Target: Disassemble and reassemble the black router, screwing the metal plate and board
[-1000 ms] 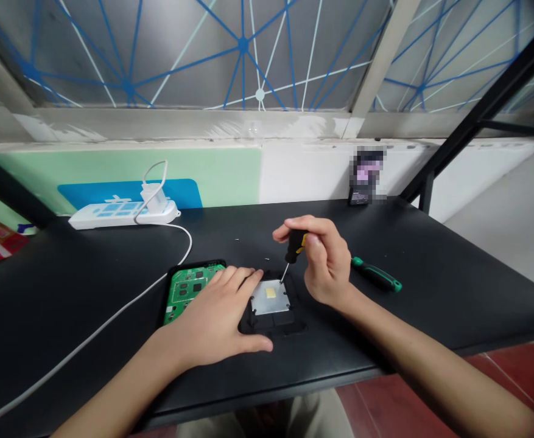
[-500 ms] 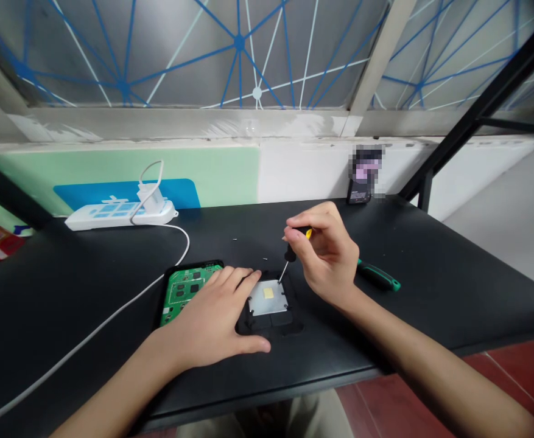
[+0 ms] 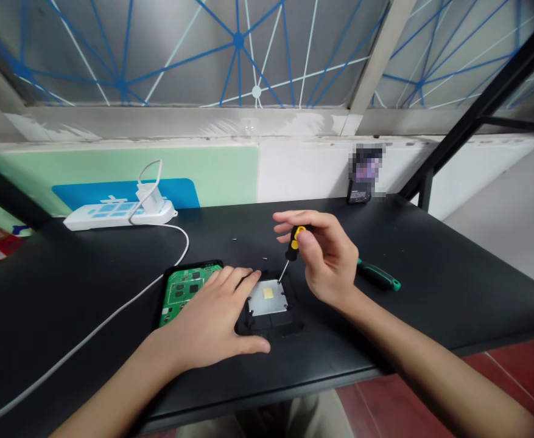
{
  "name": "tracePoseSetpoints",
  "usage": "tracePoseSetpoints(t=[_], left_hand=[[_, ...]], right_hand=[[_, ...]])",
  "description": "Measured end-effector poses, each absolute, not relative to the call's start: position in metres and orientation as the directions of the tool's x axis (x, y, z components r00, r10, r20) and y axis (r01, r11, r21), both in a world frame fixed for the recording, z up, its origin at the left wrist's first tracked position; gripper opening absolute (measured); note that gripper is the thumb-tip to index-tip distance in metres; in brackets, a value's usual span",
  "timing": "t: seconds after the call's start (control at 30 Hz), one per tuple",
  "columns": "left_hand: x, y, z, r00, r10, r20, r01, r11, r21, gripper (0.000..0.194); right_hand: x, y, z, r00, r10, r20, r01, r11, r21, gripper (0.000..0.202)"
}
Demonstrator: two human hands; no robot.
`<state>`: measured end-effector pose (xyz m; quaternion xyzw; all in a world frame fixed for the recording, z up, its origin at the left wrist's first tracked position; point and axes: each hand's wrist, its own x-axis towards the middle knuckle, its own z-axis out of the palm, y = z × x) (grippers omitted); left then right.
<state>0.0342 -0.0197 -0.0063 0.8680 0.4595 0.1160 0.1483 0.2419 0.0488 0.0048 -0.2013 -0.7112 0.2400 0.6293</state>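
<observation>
Black and yellow screwdriver (image 3: 291,250), silvery plate (image 3: 267,306)

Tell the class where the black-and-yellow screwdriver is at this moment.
In the head view, just right of centre, the black-and-yellow screwdriver is in the person's right hand, its tip near the upper-right corner of the silver plate.

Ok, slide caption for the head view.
Right hand holds a yellow-black screwdriver at a silver metal plate; left hand rests alongside.

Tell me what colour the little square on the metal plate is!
Pale yellow; the little square shows best in the head view.
</observation>
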Motion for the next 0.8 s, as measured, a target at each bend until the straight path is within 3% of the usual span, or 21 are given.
tracePoseSetpoints(t=[0.3, 0.5, 0.8], left_hand=[[0.0363, -0.02, -0.0035, 0.546, 0.838, 0.017, 0.784, -0.518, 0.342, 0.095], [0.0351, -0.0195, -0.0053, 0.552, 0.833, 0.029, 0.779, -0.528, 0.338, 0.095], [0.0359, -0.0197, -0.0034, 0.552, 0.833, 0.049, 0.77, -0.531, 0.355, 0.092]], right_hand=[[0.2408, 0.0546, 0.0064, -0.041, 0.533, 0.845, 0.145, 0.84, -0.523, 0.019], [0.2418, 0.0489, 0.0043, -0.091, 0.58, 0.809, 0.038, 0.814, -0.58, 0.024], [0.2428, 0.0507, 0.0035, -0.125, 0.579, 0.805, 0.033, 0.814, -0.58, 0.025]])
